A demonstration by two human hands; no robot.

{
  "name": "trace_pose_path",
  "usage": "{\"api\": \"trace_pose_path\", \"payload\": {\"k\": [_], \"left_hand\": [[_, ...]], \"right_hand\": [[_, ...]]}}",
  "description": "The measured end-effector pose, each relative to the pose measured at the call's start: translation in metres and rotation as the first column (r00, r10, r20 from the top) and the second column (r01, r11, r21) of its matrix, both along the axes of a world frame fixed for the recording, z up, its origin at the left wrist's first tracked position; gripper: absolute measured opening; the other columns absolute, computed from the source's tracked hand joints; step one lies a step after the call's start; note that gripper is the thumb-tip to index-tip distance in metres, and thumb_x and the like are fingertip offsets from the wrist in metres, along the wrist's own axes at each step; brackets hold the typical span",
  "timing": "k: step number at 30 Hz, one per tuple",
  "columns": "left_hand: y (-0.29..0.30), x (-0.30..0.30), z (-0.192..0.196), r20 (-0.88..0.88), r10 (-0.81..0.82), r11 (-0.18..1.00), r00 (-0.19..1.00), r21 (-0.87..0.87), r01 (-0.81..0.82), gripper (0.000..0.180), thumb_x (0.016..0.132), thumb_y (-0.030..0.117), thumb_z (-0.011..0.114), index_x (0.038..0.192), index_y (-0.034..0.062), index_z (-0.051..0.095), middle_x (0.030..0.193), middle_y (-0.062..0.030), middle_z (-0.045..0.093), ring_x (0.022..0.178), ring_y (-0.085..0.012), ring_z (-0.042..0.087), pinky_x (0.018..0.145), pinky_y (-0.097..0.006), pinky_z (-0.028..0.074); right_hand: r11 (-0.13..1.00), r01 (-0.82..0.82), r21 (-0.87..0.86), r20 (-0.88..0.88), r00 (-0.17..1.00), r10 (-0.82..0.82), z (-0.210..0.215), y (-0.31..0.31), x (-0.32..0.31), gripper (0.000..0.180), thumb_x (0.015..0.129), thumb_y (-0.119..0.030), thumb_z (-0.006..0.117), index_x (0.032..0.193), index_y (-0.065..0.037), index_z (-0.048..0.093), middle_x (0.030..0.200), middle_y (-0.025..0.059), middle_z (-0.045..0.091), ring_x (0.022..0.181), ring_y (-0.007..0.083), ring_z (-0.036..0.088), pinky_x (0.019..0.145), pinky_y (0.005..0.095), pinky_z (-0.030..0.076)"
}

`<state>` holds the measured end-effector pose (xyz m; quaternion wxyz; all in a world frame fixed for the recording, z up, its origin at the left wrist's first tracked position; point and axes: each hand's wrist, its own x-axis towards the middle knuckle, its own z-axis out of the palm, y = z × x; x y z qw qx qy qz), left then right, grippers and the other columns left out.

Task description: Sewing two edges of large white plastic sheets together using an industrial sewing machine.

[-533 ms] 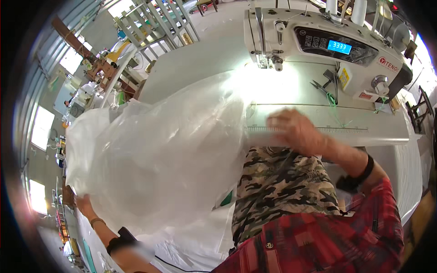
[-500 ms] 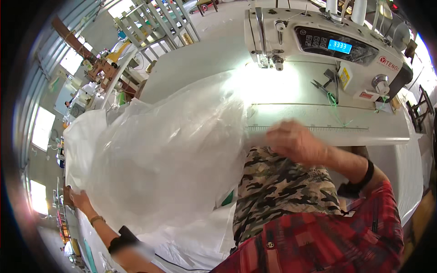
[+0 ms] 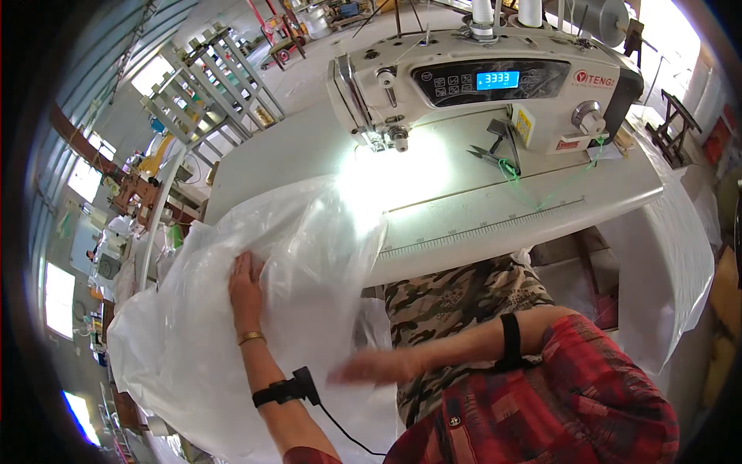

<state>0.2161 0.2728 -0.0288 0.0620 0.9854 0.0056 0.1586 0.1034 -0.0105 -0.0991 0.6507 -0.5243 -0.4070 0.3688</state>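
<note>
Clear plastic sheet (image 3: pixel 232 325), bunched and billowing, lies off the left end of the sewing machine (image 3: pixel 479 85) table (image 3: pixel 495 216), spilling down toward the lap. Left hand (image 3: pixel 246 288) rests flat on top of the sheet, fingers spread, pressing, not pinching. Right hand (image 3: pixel 379 366) is blurred at the sheet's near edge, below the table front; grip cannot be told.

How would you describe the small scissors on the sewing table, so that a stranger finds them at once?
Start at the white sewing machine on the pale table. Below its lit blue display, on the machine bed, lie the small dark snips. They are the only dark metal tool there, with a green thread trailing away from them.
</note>
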Motion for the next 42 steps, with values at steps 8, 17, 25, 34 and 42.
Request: {"api": "trace_pose_path", "payload": {"k": [8,17,25,34,42], "left_hand": [[0.036,0.029,-0.010,0.036,-0.163,0.985,0.986,-0.043,0.165,0.046,0.095,0.001,0.048,0.141,0.0039,0.047,0.146,-0.0140,0.048,0.140,-0.0305,0.038,0.115,-0.043,0.028],[0.044,0.021,-0.012,0.043,-0.156,0.981,0.987,-0.113,0.160,0.054,0.090,-0.005,0.047,0.143,0.0062,0.047,0.147,-0.0130,0.047,0.142,-0.0280,0.035,0.117,-0.043,0.025],[0.041,0.024,-0.011,0.064,-0.138,0.983,0.988,-0.110,0.145,0.048,0.093,0.003,0.048,0.141,0.0066,0.049,0.146,-0.0132,0.048,0.141,-0.0279,0.037,0.117,-0.042,0.025],[0.046,-0.001,-0.012,0.084,-0.102,0.981,0.991,-0.156,0.114,0.043,0.097,0.014,0.053,0.137,0.0020,0.051,0.143,-0.0150,0.050,0.136,-0.0293,0.043,0.114,-0.040,0.032],[0.070,-0.038,-0.029,0.200,-0.019,0.997,0.980,-0.065,0.033,0.045,0.097,0.021,0.056,0.135,-0.0019,0.051,0.144,-0.0172,0.049,0.136,-0.0322,0.041,0.114,-0.041,0.033]], "right_hand": [[0.920,0.097,-0.380,-0.147,0.976,-0.164,-0.090,-0.031,0.021,0.039,0.097,-0.033,0.056,0.119,-0.001,0.063,0.103,0.0116,0.069,0.092,0.0173,0.064,0.085,0.0347,0.050],[0.972,0.233,-0.026,-0.473,0.854,-0.217,-0.050,0.030,0.029,0.030,0.093,-0.028,0.063,0.113,-0.006,0.062,0.109,0.0059,0.064,0.097,0.0158,0.059,0.082,0.0324,0.049],[0.964,0.074,0.255,-0.491,0.869,0.063,-0.179,0.085,0.016,0.029,0.089,-0.016,0.068,0.115,-0.008,0.060,0.106,0.0069,0.061,0.098,0.0194,0.061,0.083,0.0341,0.051],[0.875,0.396,-0.279,0.048,0.916,-0.399,-0.088,-0.009,0.044,0.036,0.094,-0.025,0.061,0.121,-0.001,0.059,0.110,0.0090,0.064,0.097,0.0193,0.061,0.084,0.0309,0.050],[0.989,0.100,-0.109,-0.267,0.955,-0.127,0.028,-0.115,-0.007,0.034,0.102,-0.030,0.053,0.119,-0.003,0.065,0.112,0.0032,0.064,0.110,0.0120,0.054,0.099,0.0324,0.044]]}}
